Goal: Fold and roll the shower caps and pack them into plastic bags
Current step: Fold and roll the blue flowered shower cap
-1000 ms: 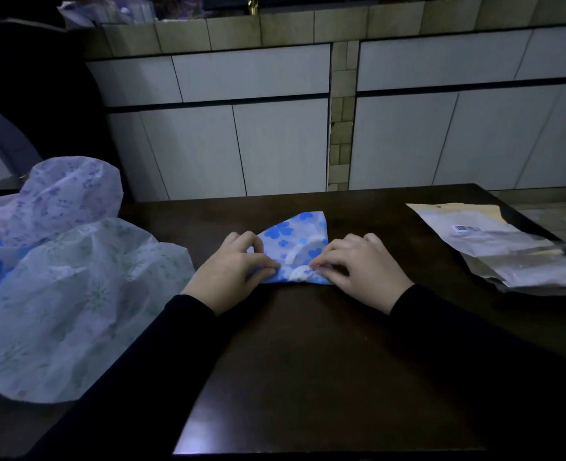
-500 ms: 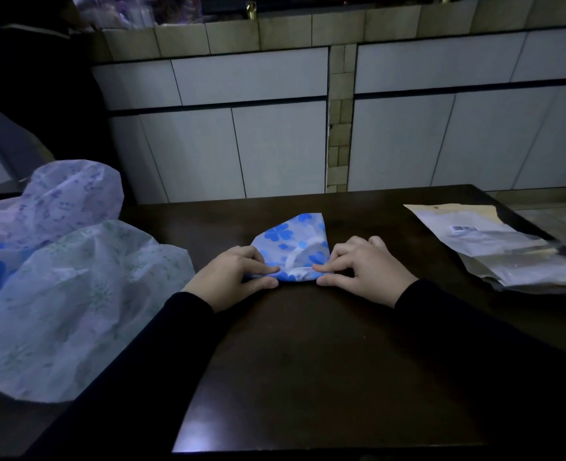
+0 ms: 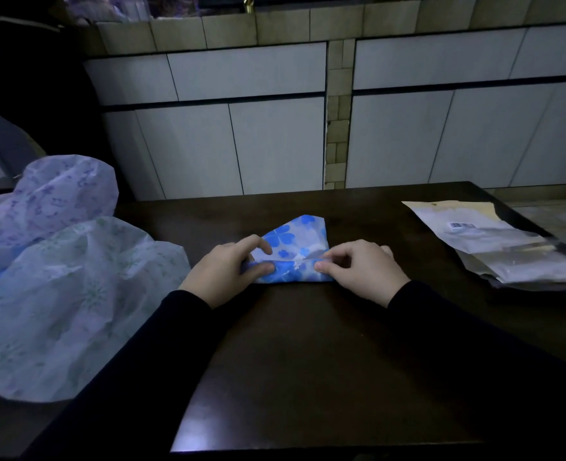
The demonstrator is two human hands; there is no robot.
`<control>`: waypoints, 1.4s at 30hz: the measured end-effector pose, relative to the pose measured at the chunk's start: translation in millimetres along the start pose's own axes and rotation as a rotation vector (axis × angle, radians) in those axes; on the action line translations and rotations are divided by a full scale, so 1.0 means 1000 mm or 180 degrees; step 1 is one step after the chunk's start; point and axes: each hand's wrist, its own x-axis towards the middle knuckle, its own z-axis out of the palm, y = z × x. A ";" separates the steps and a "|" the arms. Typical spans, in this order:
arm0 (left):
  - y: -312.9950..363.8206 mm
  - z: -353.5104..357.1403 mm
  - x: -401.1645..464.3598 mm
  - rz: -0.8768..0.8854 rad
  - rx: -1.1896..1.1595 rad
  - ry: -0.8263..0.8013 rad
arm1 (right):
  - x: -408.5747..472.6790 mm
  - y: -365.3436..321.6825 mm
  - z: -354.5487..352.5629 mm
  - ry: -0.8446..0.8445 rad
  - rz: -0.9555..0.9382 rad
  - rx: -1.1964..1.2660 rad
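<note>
The cap [image 3: 291, 251], blue-flowered, lay mid-table [image 3: 308, 361], folded to a wedge w/ its point to the far side. Its near edge was turned up into a short roll whose long axis ran left-right, just far of the wrists. Left hand [image 3: 223, 269] pinched the roll's left end, thumb [image 3: 260, 269] on the near side, fingers curled over the top. Right hand [image 3: 358, 269] pinched the right end the same way. Both hands about equally near, one per end, so the roll prob needs to travel away from the person, toward the point. Loose caps [image 3: 75, 294] heaped at left, well apart; bags [image 3: 494, 247] far right, also well apart
</note>
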 end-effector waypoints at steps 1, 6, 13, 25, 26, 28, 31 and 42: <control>0.000 0.001 0.000 0.0209 0.0213 0.0121 | -0.003 0.000 0.001 0.0255 -0.0194 -0.0189; -0.005 0.009 0.001 0.1060 0.0494 0.0377 | -0.009 -0.002 0.001 0.0578 -0.1330 -0.0716; -0.010 0.008 0.004 0.0804 0.0211 -0.0104 | -0.005 0.002 -0.001 0.0145 -0.1164 -0.0737; -0.008 0.002 0.001 0.0262 0.0426 -0.0714 | -0.008 -0.003 -0.007 -0.0079 -0.1065 -0.1282; -0.007 0.001 0.000 0.0279 0.0438 -0.0664 | -0.008 -0.003 -0.006 -0.0054 -0.1048 -0.1281; -0.005 0.001 -0.001 0.0411 0.0432 -0.0495 | -0.009 -0.004 -0.005 0.0040 -0.1089 -0.1268; -0.006 0.000 -0.002 0.0589 0.0380 -0.0334 | -0.011 -0.004 -0.003 0.0149 -0.1220 -0.1278; 0.003 -0.004 -0.001 -0.0139 -0.0019 -0.0247 | 0.001 -0.006 -0.003 -0.0342 -0.0514 -0.0593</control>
